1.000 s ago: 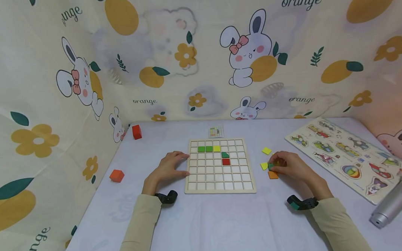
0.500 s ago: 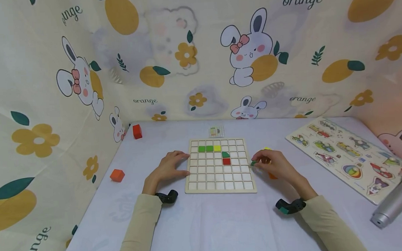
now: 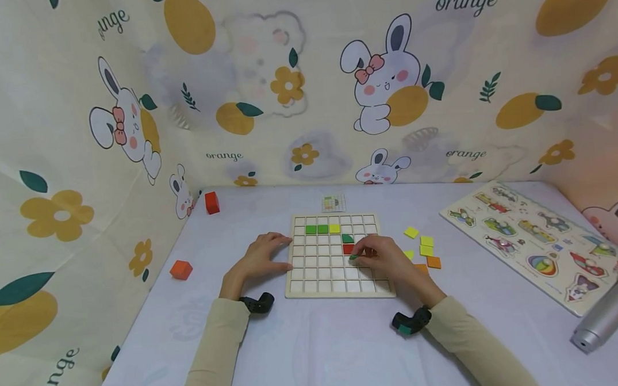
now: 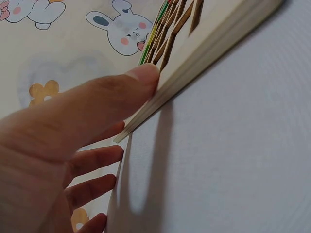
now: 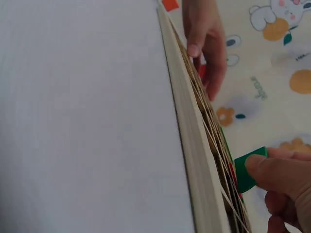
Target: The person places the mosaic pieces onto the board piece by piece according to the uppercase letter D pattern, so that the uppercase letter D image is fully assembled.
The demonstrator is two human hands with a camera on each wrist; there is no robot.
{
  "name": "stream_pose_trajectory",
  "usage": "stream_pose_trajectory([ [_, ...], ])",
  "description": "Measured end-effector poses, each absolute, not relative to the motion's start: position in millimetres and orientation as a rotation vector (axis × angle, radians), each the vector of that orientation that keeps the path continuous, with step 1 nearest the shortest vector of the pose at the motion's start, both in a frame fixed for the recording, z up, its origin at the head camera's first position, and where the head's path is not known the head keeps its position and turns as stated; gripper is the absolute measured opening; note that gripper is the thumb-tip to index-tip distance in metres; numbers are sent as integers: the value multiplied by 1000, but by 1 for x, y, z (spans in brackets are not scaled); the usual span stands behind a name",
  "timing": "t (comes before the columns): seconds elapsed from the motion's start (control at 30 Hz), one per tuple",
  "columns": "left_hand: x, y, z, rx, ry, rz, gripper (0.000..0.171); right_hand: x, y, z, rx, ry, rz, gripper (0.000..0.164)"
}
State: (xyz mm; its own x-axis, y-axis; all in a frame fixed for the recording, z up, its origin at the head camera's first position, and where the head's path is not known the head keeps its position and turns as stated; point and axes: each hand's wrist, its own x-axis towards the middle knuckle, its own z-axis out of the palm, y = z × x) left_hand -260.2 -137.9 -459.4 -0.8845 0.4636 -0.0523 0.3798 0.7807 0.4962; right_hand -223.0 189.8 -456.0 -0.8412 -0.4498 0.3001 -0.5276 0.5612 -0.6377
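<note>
A pale wooden grid board (image 3: 311,273) lies in the middle of the table. My left hand (image 3: 262,255) rests its thumb and fingertips against the board's left edge, fingers extended. Between thumb and fingers, my right hand (image 3: 383,257) pinches a green tile with one rounded edge (image 5: 244,178), held over the board just below the red tile (image 3: 348,249). Another rounded green tile (image 3: 347,238) sits in the cell above the red one. Two green square tiles (image 3: 317,229) and a yellow tile (image 3: 334,229) fill cells in an upper row.
Loose yellow tiles (image 3: 426,245) and orange tiles (image 3: 433,262) lie right of the board. A small pattern card (image 3: 333,203) is behind it. Red blocks (image 3: 181,270) stand at left. A picture puzzle board (image 3: 528,235) and a silver cylinder (image 3: 606,306) occupy the right side.
My right hand has carried the green tile leftward from the loose pile to over the board, uncovering the yellow and orange tiles. My left hand stays at the board's edge.
</note>
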Motion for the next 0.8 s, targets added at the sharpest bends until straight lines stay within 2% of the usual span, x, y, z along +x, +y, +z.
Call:
stream_pose_trajectory([
  [0.8,-260,-137,-460,667,2811,725,67,-231,187,-462,933,-2713,978,8],
])
